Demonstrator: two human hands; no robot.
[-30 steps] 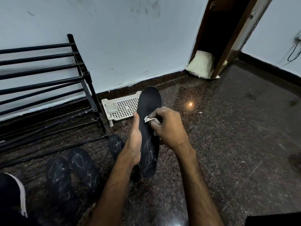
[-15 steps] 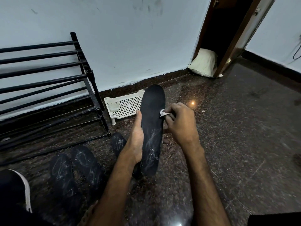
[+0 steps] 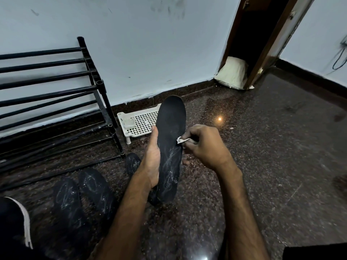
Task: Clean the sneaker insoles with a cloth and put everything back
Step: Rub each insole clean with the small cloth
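My left hand (image 3: 152, 160) holds a black insole (image 3: 170, 147) upright from behind, thumb along its left edge and fingertips showing past its right edge. The insole's lower half carries white chalky streaks. My right hand (image 3: 204, 147) pinches a small white cloth (image 3: 181, 140) against the insole's right edge at mid-height. Two more black insoles (image 3: 67, 201) (image 3: 97, 192) with white marks lie on the dark floor at the lower left. Another insole (image 3: 132, 163) lies partly hidden behind my left forearm.
A black tube shoe rack (image 3: 56, 102) stands against the wall at the left. A white perforated plastic tray (image 3: 139, 121) sits on the floor behind the insole. A pale cushion (image 3: 232, 73) lies in the open doorway. A dark shoe (image 3: 13, 226) with white trim shows at the bottom left.
My right hand with the cloth slid from the insole's middle out to its right edge. The left hand keeps the same hold.
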